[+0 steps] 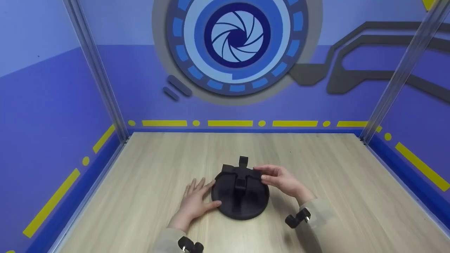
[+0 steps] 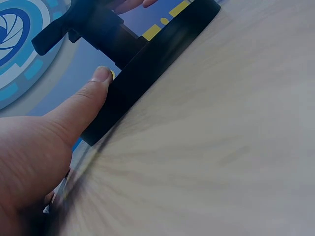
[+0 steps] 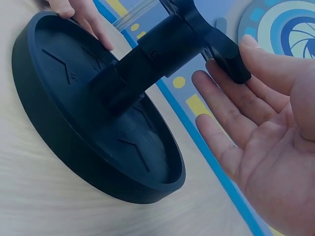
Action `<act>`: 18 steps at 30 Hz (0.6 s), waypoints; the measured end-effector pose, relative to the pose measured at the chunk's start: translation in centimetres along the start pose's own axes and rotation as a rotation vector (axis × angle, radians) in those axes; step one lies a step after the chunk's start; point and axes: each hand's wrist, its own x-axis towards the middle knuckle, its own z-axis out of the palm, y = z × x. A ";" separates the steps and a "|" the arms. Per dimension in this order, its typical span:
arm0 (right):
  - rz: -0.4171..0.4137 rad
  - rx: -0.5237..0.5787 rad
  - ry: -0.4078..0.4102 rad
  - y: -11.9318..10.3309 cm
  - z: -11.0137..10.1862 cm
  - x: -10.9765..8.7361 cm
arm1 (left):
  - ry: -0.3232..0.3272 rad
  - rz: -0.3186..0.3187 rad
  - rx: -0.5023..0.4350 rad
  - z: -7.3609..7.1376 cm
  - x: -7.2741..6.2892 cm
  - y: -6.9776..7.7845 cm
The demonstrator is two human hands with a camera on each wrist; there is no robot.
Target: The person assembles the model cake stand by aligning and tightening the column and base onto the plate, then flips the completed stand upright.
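Black stand, upright with its base down, near the middle of the wooden table, in front of the printed blue wall. Round base is the widest part: shallow dish, raised rim. Thick post rises from its middle, short arms spread at the top.

Your left hand lies beside the base, fingers spread and mostly straight, thumb and index finger against the rim; it steadies, isn't wrapped around anything. Your right hand is at the end of one top arm, thumb on one side, fingers bent behind it: a loose, partial hold. How hard it presses, you can't tell from here.

Handling, best guess: stiff plastic, moderate weight mostly low in the base, not very fragile. Smooth finish, so the rim may slide under flat fingers. Take the post for lifting, keep the other hand on the rim; an arm tip alone gives you leverage to tilt it, but little support.
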 end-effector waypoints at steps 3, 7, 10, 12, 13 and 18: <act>-0.014 -0.046 0.001 -0.1 0.2 -0.1 | 0.002 0.001 0.005 0.0 0.1 -0.1; -0.030 -0.104 0.010 -0.1 0.5 -0.3 | 0.003 0.002 0.012 0.1 0.1 -0.1; -0.032 -0.122 0.022 -0.2 0.7 -0.5 | -0.001 0.002 0.010 0.0 0.1 -0.1; -0.030 -0.128 0.033 -0.2 0.9 -0.6 | -0.006 0.000 0.004 0.0 0.1 0.0; -0.027 -0.128 0.039 -0.2 1.0 -0.6 | -0.008 -0.001 0.002 0.0 0.1 0.0; -0.020 -0.141 0.077 -0.3 1.6 -0.8 | -0.009 -0.001 0.002 0.0 0.1 0.0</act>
